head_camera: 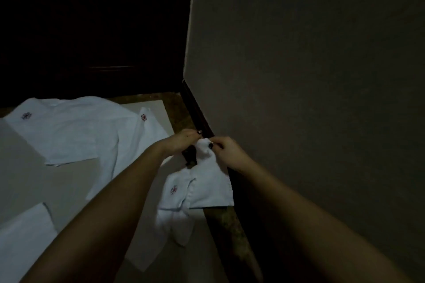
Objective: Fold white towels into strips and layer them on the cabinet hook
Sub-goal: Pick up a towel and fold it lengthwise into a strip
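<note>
Nearest, at the lower left, a folded white towel (23,239) lies flat on a pale surface (20,167), cut off by the frame edge; whether that surface is a floor or a table cannot be told. Two bare forearms reach up from the bottom toward the middle. Between them hangs the held towel (208,187), white, bunched narrow at its top and spreading wider below, with a small red embroidered emblem (173,190) on its left flap and a stitched hem down its middle. Under it a further white strip (174,228) droops lower; it may be the same cloth or a second one, which the dim light hides. The left hand (181,141) and the right hand (227,151) meet at the bunched top. The fingers (217,145) of both are curled tight and pinch the cloth there, dark nails showing, right against a dark strip (197,115) along the foot of a grey-beige panel (299,76). Farther out, two more white towels lie on the surface: a long towel (128,145) running slantwise with a red emblem at its far end, and beside it a broad towel (64,131) with a darker emblem near its far left corner. Four towels can be counted plainly, and three emblems. A mottled brown border (174,108) edges the surface, with darkness beyond
</note>
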Demonstrator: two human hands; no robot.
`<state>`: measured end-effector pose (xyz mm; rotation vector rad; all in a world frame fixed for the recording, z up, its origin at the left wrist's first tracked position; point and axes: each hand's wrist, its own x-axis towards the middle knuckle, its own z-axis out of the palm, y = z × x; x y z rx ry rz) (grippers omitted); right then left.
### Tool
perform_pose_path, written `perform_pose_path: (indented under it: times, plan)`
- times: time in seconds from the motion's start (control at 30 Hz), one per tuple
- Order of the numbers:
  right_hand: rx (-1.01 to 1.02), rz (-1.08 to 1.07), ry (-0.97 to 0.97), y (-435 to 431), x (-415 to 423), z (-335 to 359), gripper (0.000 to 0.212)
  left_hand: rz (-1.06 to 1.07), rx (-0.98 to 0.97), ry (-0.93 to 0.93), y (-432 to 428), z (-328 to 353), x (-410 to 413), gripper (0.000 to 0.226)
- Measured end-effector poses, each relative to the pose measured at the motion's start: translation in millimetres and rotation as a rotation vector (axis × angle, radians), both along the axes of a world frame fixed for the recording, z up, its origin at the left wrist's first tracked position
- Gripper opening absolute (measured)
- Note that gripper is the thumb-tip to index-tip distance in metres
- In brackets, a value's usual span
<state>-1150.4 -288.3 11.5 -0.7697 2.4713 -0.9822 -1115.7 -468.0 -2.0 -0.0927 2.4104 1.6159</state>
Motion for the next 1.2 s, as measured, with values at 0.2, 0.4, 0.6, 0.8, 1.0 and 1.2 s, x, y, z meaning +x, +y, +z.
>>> perform_pose_path:
  times: [0.2, 0.4, 0.6, 0.8, 1.0, 1.2]
  plan:
    - [-0.078, 0.064, -0.021, -44, -6, 51, 0.026, 0.038, -0.018, -0.026, -52, 38, 7, 0.028]
    - [-0.226, 0.071, 0.043, -90, -23, 106, 0.023, 0.146, 0.090, 0.063, -87, 76, 7, 0.019]
    - [-0.313, 0.173, -0.015, -151, -47, 158, 0.018, 0.159, 0.135, 0.152, -132, 138, 12, 0.018]
    - [-0.290, 0.276, 0.051, -224, -67, 231, 0.033, 0.393, 0.060, 0.261, -209, 222, 26, 0.030]
    - [-0.289, 0.381, 0.003, -274, -65, 312, 0.047, 0.489, -0.013, 0.309, -252, 321, 40, 0.020]
    - [0.001, 0.466, 0.090, -277, -56, 455, 0.029, 0.644, -0.097, 0.291, -268, 482, 69, 0.024]
